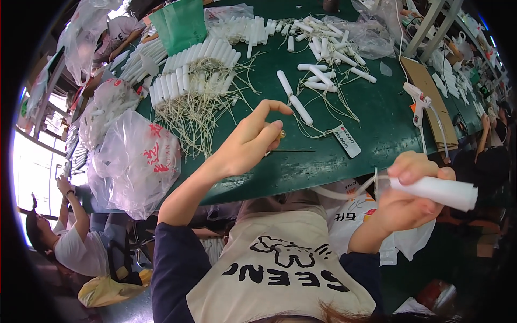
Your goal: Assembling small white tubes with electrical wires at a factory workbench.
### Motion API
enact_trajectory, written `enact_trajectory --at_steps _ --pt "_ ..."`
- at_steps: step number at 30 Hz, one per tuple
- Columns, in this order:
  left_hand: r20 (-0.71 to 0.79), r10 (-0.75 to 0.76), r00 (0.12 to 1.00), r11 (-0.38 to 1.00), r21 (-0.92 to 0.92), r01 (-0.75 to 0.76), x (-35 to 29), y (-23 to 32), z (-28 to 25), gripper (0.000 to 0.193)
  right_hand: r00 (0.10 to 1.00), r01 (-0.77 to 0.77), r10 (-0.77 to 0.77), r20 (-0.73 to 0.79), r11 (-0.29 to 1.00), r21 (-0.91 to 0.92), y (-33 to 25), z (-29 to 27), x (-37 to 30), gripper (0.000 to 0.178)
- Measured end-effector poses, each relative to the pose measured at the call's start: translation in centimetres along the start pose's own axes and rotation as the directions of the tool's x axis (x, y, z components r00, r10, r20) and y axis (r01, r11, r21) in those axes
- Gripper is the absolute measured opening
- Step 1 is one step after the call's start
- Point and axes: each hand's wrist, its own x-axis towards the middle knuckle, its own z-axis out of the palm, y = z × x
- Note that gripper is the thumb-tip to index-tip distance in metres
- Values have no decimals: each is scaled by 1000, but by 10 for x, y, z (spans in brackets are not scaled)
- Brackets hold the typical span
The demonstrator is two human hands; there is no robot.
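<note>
Near the centre of the view, the left hand (245,141) curls beside a small brass-coloured piece (282,134), index finger bent forward, over a green tabletop (377,124). Toward 3 o'clock the right hand (412,196) grips a blurred white cylinder (444,192). A pale dotted slab (346,141) lies between 2 and 3; at 2, a white glue gun (417,103) sits by a cardboard sheet (425,75). Corded white tubes (177,83) fill 10 to 11, loose tubes (321,77) 1; a clear plastic bag (126,167) bulges at 9.
</note>
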Motion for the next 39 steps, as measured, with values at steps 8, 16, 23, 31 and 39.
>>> enact_trajectory --at_steps 8,16,23,31,39 --pt "23 317 948 916 252 -313 -10 12 5 32 569 -611 578 585 773 -171 14 5 -40 29" --pt "147 663 734 550 571 -610 -4 6 4 40 515 -693 638 572 703 -160 20 16 -58 26" --pt "352 724 593 70 818 -571 -1 8 3 47 585 -601 641 497 754 -266 23 22 -61 26" --pt "377 662 648 76 827 -558 1 0 8 42 657 -399 529 538 849 -347 29 24 -69 26" --pt "63 618 784 658 504 -559 5 9 -2 32 609 -510 620 495 784 -354 33 21 -71 26"
